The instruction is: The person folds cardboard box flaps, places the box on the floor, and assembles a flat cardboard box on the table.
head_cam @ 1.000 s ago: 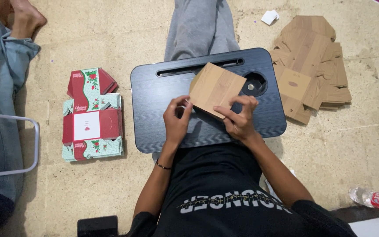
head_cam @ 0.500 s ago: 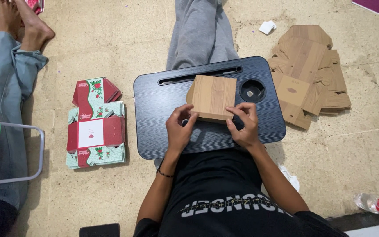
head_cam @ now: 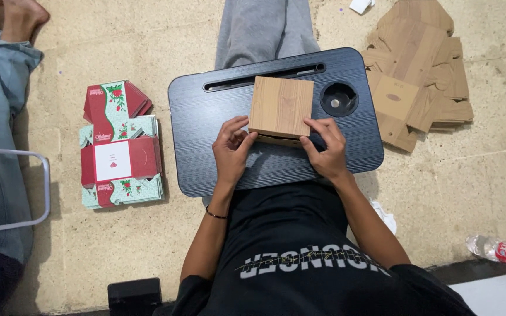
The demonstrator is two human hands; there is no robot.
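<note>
left hand [head_cam: 231, 153]: grip pinches near-left corner of wood-grain cardboard box [head_cam: 281, 107] | right hand [head_cam: 325, 151]: grip clasps near-right corner | box closed, on black lap surface [head_cam: 206, 134]

The box [head_cam: 281, 106] under my fingers is matt cardboard printed with a pale wood grain, and the dark surface [head_cam: 206, 134] beneath it looks like plastic with fine brushed lines. The flat blanks [head_cam: 420, 70] are plain brown card, the printed cartons [head_cam: 121, 146] smoother red and green card, and the floor [head_cam: 469, 169] is rough, speckled concrete.
</note>
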